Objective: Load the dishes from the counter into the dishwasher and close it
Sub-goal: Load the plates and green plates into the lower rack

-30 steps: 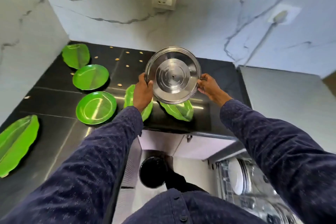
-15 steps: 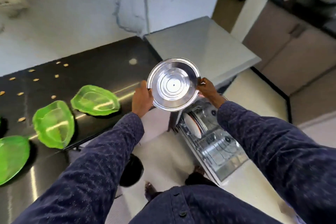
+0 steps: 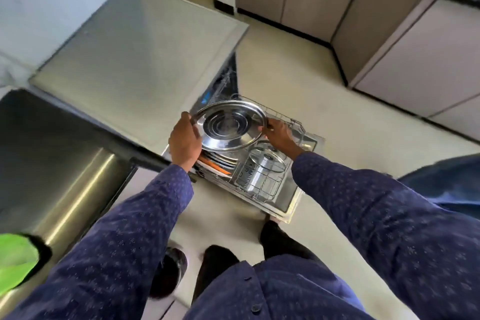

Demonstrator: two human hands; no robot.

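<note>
Pale kitchen floor [image 3: 324, 91] below, and both arms reach forward over the open dishwasher rack [image 3: 265, 184]. Left hand [image 3: 185, 141] curls round the steel plate [image 3: 228, 128] at its left rim, right hand [image 3: 279, 134] pinches the right rim; plate tilted, above racked plates [image 3: 218, 161] and a steel container [image 3: 265, 171].

Steel plate [image 3: 228, 127] hangs over the dishwasher rack [image 3: 262, 176], between both hands. Stacked plates [image 3: 218, 161] sit left in it. A steel container [image 3: 262, 174] sits right.
</note>
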